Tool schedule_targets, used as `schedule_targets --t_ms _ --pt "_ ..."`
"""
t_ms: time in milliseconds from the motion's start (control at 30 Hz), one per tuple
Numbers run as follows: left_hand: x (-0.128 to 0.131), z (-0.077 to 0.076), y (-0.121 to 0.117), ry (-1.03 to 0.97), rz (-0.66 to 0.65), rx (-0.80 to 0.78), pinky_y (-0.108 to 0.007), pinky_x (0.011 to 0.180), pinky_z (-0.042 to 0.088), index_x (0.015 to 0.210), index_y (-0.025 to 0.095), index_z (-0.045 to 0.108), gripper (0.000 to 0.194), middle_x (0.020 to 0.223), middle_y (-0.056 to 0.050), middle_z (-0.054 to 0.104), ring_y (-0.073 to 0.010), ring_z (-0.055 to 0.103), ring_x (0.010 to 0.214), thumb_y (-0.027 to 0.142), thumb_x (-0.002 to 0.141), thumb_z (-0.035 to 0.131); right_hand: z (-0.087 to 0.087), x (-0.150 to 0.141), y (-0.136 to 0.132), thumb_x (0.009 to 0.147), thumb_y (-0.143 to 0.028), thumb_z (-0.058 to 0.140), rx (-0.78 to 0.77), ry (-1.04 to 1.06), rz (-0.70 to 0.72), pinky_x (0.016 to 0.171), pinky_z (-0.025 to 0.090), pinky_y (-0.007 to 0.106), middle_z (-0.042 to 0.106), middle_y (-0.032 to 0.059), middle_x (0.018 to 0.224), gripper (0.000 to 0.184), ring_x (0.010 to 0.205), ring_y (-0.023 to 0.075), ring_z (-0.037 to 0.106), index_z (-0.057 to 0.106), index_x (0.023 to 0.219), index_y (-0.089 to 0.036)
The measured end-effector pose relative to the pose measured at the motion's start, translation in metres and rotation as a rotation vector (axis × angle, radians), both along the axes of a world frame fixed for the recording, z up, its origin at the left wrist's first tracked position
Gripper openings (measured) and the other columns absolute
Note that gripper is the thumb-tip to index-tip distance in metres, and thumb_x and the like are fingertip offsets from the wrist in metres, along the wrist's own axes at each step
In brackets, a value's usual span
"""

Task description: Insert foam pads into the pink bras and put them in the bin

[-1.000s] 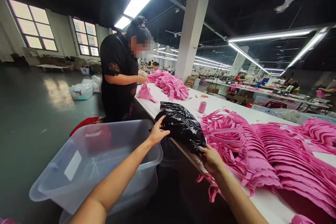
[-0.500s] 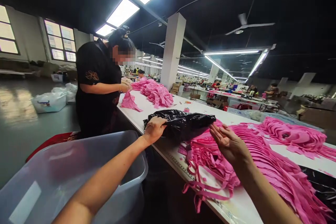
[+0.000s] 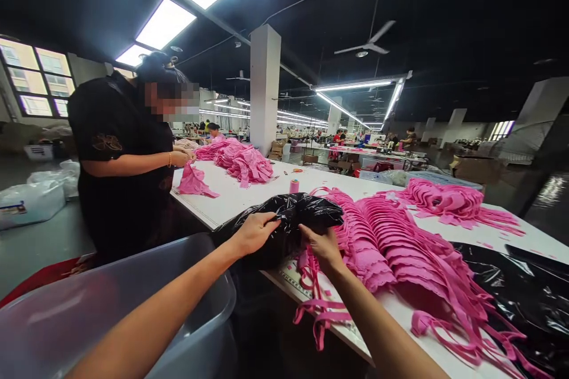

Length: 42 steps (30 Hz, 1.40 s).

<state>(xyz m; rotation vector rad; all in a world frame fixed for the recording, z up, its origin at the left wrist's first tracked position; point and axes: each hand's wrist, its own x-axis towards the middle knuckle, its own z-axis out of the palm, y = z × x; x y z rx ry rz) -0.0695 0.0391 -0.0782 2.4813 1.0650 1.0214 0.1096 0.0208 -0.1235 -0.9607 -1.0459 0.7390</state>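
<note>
A crumpled black plastic bag lies at the near edge of the long white table. My left hand grips the bag's left side, fingers closed on the plastic. My right hand holds the bag's right side, its fingers pressed into the folds. Right beside the bag a long row of stacked pink fabric pieces stretches along the table, with pink straps hanging over the edge below my right wrist.
A clear plastic bin stands below my left arm. A person in black works at the table's left end with pink pieces. A pink thread spool stands behind the bag. More black plastic lies at right.
My right hand, open above the pink pieces half a second ago, has come down and taken hold of the bag's right side. The view has swung to the right.
</note>
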Motion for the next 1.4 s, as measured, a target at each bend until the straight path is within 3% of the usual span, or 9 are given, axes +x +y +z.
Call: schedule_targets --t_ms 100,167,300,367,567,833,1000,1267,1400 --pt "0.001 0.010 -0.008 0.089 0.287 0.239 -0.038 0.084 0.042 0.083 0.017 0.065 0.018 0.088 -0.007 0.060 -0.0230 0.056 0.086 0.017 0.077 0.048 -0.003 0.005 -0.002 0.058 -0.042 0.072 -0.010 0.003 0.019 0.064 0.051 0.032 0.071 0.0069 0.077 0.033 0.069 0.0210 0.064 0.068 0.075 -0.014" --pt "0.002 0.017 -0.013 0.082 0.346 0.359 -0.046 0.096 0.035 0.105 0.019 0.063 0.040 0.108 -0.011 0.057 -0.0284 0.052 0.104 0.009 0.068 0.051 -0.003 0.010 -0.007 0.061 -0.041 0.071 -0.023 -0.016 0.053 0.059 0.050 0.031 0.071 0.0067 0.071 0.029 0.064 0.0200 0.063 0.068 0.072 -0.014" --pt "0.013 0.015 -0.018 0.120 -0.065 0.140 -0.037 0.103 0.034 0.130 0.020 0.047 0.064 0.131 -0.009 0.050 -0.0257 0.047 0.119 0.016 0.067 0.057 -0.002 0.017 -0.015 0.058 -0.034 0.074 -0.024 -0.071 0.137 0.055 0.049 0.029 0.070 0.0055 0.069 0.028 0.060 0.0186 0.061 0.068 0.077 -0.015" --pt "0.023 0.007 -0.015 0.098 -0.123 -0.013 -0.035 0.100 0.037 0.127 0.017 0.051 0.059 0.128 -0.009 0.055 -0.0259 0.051 0.115 0.024 0.069 0.059 -0.004 0.019 -0.018 0.059 -0.035 0.074 -0.021 -0.089 0.158 0.055 0.049 0.029 0.070 0.0056 0.073 0.031 0.062 0.0187 0.061 0.068 0.083 -0.015" --pt "0.044 -0.010 0.006 -0.119 -0.017 -0.253 -0.029 0.074 0.044 0.086 0.013 0.071 0.025 0.083 -0.005 0.071 -0.0204 0.062 0.079 0.024 0.068 0.056 -0.019 0.026 -0.040 0.064 -0.041 0.071 -0.040 -0.134 0.043 0.051 0.046 0.030 0.068 0.0053 0.068 0.030 0.055 0.0180 0.057 0.067 0.079 -0.015" --pt "0.058 -0.004 -0.011 -0.136 -0.120 -0.383 -0.025 0.050 0.023 0.053 0.014 0.057 0.028 0.047 0.006 0.037 -0.0094 0.033 0.049 0.035 0.071 0.051 -0.019 0.016 -0.058 0.071 -0.036 0.064 0.075 -0.431 -0.261 0.073 0.051 0.037 0.073 0.0077 0.086 0.023 0.076 0.0264 0.067 0.072 0.085 -0.020" --pt "0.060 -0.005 -0.012 -0.207 -0.172 -0.523 -0.024 0.049 0.021 0.056 0.015 0.054 0.026 0.051 0.006 0.035 -0.0085 0.028 0.050 0.037 0.070 0.052 -0.020 0.015 -0.046 0.073 -0.028 0.058 0.055 -0.585 -0.307 0.071 0.051 0.035 0.074 0.0053 0.082 0.018 0.074 0.0255 0.068 0.072 0.084 -0.021" --pt "0.058 -0.009 0.006 -0.206 -0.267 -0.571 -0.022 0.054 0.031 0.071 0.013 0.061 0.027 0.058 0.004 0.047 -0.0096 0.041 0.055 0.040 0.072 0.054 -0.017 0.011 -0.035 0.073 -0.027 0.056 0.006 -0.628 -0.319 0.073 0.050 0.030 0.074 0.0039 0.086 0.020 0.078 0.0227 0.067 0.071 0.085 -0.021" --pt "0.054 0.003 0.003 0.026 -0.288 -0.339 -0.025 0.065 0.042 0.087 0.014 0.061 0.029 0.075 0.001 0.059 -0.0155 0.054 0.070 0.027 0.062 0.067 -0.018 0.015 -0.029 0.069 -0.019 0.055 -0.050 -0.671 -0.342 0.070 0.050 0.031 0.074 0.0065 0.080 0.021 0.074 0.0243 0.067 0.072 0.080 -0.019"
